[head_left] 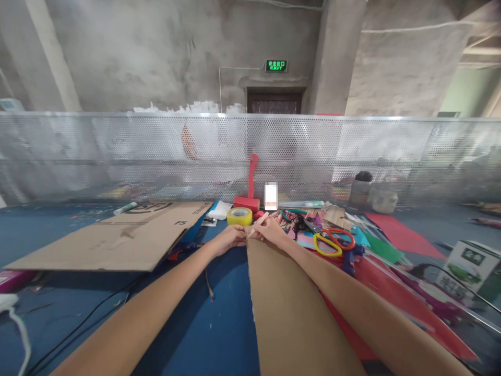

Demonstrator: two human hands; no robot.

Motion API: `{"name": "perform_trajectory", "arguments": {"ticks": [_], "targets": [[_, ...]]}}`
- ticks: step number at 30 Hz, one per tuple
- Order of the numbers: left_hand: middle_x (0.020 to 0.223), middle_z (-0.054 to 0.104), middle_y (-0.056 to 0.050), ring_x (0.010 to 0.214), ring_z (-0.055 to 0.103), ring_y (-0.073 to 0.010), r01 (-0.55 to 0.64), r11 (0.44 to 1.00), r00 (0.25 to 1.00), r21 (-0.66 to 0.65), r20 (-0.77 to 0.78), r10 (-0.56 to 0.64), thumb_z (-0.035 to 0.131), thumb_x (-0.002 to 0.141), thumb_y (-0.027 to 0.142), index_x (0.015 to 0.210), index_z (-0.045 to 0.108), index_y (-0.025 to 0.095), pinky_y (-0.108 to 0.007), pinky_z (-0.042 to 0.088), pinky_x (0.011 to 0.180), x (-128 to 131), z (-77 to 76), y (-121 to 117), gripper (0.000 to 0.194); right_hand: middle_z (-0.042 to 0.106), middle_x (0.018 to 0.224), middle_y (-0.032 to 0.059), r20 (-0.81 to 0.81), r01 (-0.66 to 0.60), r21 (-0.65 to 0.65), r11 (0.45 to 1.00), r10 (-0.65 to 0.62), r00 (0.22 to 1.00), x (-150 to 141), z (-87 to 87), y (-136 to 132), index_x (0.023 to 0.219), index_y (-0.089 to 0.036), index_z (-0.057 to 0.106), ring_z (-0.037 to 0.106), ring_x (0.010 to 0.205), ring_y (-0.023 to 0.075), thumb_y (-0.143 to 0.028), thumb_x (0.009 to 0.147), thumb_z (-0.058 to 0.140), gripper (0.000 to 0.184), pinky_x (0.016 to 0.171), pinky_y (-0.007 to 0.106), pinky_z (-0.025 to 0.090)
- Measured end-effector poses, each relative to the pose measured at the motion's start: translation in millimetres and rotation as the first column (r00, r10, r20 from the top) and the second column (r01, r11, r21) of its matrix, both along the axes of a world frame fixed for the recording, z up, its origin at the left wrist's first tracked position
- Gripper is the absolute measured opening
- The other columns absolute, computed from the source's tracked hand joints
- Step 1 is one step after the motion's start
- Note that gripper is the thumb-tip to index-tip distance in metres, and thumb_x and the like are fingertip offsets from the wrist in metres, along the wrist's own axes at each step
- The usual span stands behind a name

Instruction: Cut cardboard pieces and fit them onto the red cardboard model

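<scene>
A long piece of brown cardboard [291,308] stretches from the near edge of the view up to both hands. At its far left corner, my left hand [231,237] is closed with its fingertips on the cardboard's edge. My right hand [273,231] is closed around a slim pale pink tool [259,223], held slanted with its lower end at the cardboard's far end. Whether that tool is a knife or a pen is too small to tell. Just beyond the hands lies a roll of yellow tape [239,216].
A printed cardboard sheet [97,243] with a marker [125,208] on it lies left. Behind the hands stands a red tape-like roller [247,202] before a perforated metal screen [176,151]. Scissors [327,245], red paper [403,235] and a small carton [467,266] are right.
</scene>
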State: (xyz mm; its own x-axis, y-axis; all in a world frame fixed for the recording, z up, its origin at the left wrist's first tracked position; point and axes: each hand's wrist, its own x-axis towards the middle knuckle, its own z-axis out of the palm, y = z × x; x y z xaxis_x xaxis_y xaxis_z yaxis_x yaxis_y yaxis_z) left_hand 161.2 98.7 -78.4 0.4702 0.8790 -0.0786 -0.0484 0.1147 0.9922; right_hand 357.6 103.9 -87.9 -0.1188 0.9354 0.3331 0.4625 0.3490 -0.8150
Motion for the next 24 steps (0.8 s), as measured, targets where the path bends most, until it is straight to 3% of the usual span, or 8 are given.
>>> {"name": "perform_trajectory", "arguments": {"ticks": [6,11,18,24], "targets": [[0.082,0.075,-0.007,0.071,0.070,-0.0154,-0.025,1.000,1.000,0.017,0.011,0.024,0.072,0.069,0.010,0.085,0.069,0.015,-0.027,0.055,0.076,-0.9,-0.3,3.2,0.017,0.072,0.069,0.0031,-0.091,-0.008,0.054,0.998,0.013,0.996,0.0,9.0,-3.5,0.075,-0.016,0.068,0.062,0.051,0.0111,-0.026,0.081,0.059,0.015,0.047,0.018,0.044],[0.085,0.075,-0.007,0.071,0.070,-0.0138,-0.065,0.997,0.998,0.047,0.028,0.063,0.069,0.073,0.014,0.088,0.070,0.014,-0.024,0.054,0.074,-1.5,-1.5,6.0,0.014,0.075,0.073,0.0058,-0.129,-0.047,0.063,0.997,0.055,0.990,-5.1,8.9,-5.3,0.074,-0.014,0.072,0.066,0.054,0.0130,-0.027,0.078,0.063,0.016,0.049,0.019,0.048],[0.089,0.076,-0.010,0.073,0.072,-0.0157,-0.058,0.997,0.998,0.044,0.022,0.057,0.073,0.071,0.013,0.091,0.070,0.014,-0.026,0.055,0.074,-1.3,-2.3,5.6,0.020,0.077,0.074,0.0080,-0.057,0.001,0.004,1.000,-0.001,0.998,-5.3,2.1,-7.1,0.076,-0.014,0.075,0.071,0.063,0.0157,-0.033,0.083,0.064,0.023,0.059,0.021,0.055],[0.092,0.077,-0.010,0.075,0.073,-0.0173,-0.053,0.997,0.998,0.050,0.026,0.052,0.071,0.071,0.010,0.094,0.070,0.014,-0.027,0.056,0.075,-0.8,-1.8,4.7,0.024,0.077,0.073,0.0083,-0.043,-0.011,-0.017,1.000,0.010,0.999,-5.1,4.5,-10.1,0.079,-0.014,0.075,0.072,0.062,0.0153,-0.034,0.084,0.064,0.023,0.059,0.020,0.055]]}}
